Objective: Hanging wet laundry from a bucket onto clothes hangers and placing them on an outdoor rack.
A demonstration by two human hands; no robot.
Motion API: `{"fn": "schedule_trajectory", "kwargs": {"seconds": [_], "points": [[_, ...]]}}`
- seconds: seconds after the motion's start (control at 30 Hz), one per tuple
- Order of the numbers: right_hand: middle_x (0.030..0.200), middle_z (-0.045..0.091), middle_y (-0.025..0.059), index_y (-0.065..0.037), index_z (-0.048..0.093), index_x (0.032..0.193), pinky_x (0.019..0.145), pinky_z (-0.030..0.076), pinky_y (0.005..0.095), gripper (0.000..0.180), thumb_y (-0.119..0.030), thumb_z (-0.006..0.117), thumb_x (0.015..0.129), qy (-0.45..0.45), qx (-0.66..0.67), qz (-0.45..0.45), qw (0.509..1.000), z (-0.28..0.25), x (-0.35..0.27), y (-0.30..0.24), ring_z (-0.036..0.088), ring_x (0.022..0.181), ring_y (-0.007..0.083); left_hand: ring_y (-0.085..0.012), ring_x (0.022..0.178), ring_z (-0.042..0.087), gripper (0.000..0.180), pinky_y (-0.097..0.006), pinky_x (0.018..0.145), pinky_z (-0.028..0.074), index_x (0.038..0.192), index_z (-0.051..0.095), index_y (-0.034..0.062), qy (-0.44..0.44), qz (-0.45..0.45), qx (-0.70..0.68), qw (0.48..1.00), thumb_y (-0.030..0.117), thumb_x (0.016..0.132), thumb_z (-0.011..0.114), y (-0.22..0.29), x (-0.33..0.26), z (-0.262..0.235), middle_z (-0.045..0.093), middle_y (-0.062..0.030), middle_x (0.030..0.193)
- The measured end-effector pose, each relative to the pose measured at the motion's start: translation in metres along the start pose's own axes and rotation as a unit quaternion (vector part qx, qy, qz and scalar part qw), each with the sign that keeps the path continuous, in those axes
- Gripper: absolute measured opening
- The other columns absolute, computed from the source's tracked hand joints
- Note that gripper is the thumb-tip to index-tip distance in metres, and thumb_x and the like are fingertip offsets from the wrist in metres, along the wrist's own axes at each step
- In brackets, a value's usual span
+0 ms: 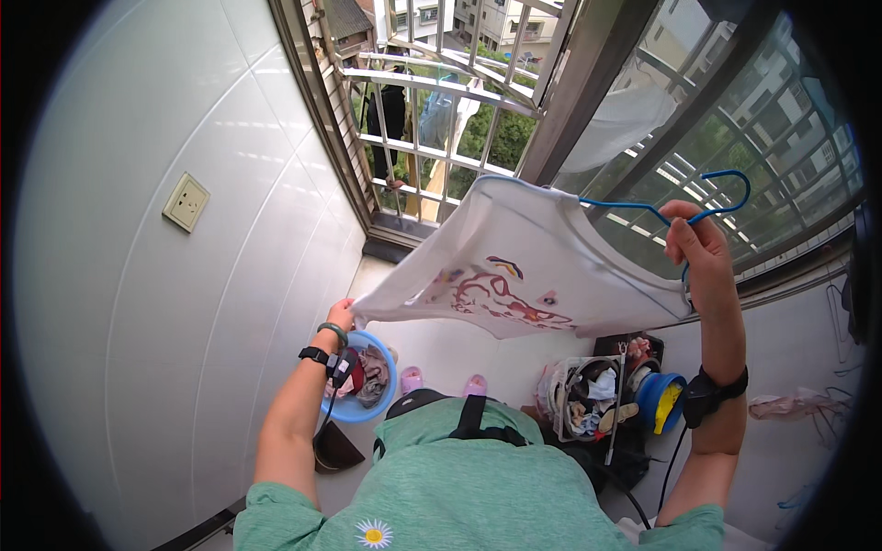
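Right hand (700, 253) grips the blue hanger (663, 213) inside the white shirt (514, 266); left hand (342, 315) pinches its hem.

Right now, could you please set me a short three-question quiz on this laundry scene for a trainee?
1. True or false: the right hand holds the blue hanger that carries the white T-shirt.
2. What does the left hand grip?
A) the wall socket
B) the T-shirt's hem
C) the window bars
3. Fill in: below the left hand, on the floor, stands a blue ____ with clothes in it.

Key
1. True; the fingers close round the hanger near its hook.
2. B; the left hand pulls the hem out, well clear of the socket.
3. Basin.
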State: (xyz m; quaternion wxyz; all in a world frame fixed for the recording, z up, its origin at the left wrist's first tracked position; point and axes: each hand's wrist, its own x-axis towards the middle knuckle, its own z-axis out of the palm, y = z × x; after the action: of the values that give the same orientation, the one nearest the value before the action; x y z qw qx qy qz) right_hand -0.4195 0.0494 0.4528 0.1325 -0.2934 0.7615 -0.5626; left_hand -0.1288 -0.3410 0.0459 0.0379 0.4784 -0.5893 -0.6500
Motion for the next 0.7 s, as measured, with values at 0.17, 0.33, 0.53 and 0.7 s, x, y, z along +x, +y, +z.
{"fn": "schedule_trajectory", "kwargs": {"seconds": [0.17,0.33,0.53,0.7], "points": [[0.063,0.045,-0.0036,-0.005,0.058,0.101,0.054,0.032,0.0177,0.019,-0.018,0.050,0.090,-0.067,0.036,0.009,0.997,0.010,-0.005,0.006,0.040,0.058,0.0041,-0.0151,0.075,0.058,0.022,-0.032,0.061,0.049,0.103,0.055,0.0089,-0.030,-0.052,0.048,0.997,0.020,0.084,0.051,-0.052,-0.005,0.014,0.059,-0.0026,0.086],[0.062,0.045,-0.0038,-0.005,0.058,0.102,0.055,0.032,0.0178,0.018,-0.016,0.049,0.090,-0.096,0.051,0.003,0.994,0.006,0.002,-0.006,0.039,0.058,0.0042,-0.0134,0.070,0.054,0.023,-0.031,0.058,0.047,0.104,0.055,0.0098,-0.056,-0.077,0.001,0.995,0.019,0.083,0.053,-0.078,-0.006,0.052,0.058,-0.0024,0.086],[0.063,0.047,-0.0033,-0.006,0.058,0.100,0.053,0.034,0.0181,0.019,-0.019,0.049,0.091,-0.134,0.022,-0.004,0.991,0.008,0.007,-0.041,0.042,0.057,0.0049,-0.0166,0.078,0.054,0.043,-0.033,0.062,0.046,0.116,0.043,0.0160,-0.041,-0.169,-0.011,0.985,0.022,0.078,0.061,-0.077,-0.017,0.117,0.055,-0.0023,0.090],[0.064,0.050,-0.0019,-0.007,0.059,0.097,0.054,0.038,0.0183,0.020,-0.022,0.048,0.091,-0.186,-0.051,-0.036,0.980,0.010,0.007,-0.078,0.046,0.058,0.0051,-0.0216,0.093,0.055,0.043,-0.038,0.072,0.046,0.121,0.039,0.0151,-0.203,-0.198,-0.119,0.952,0.022,0.082,0.057,-0.067,-0.020,0.170,0.053,-0.0070,0.106]]}}
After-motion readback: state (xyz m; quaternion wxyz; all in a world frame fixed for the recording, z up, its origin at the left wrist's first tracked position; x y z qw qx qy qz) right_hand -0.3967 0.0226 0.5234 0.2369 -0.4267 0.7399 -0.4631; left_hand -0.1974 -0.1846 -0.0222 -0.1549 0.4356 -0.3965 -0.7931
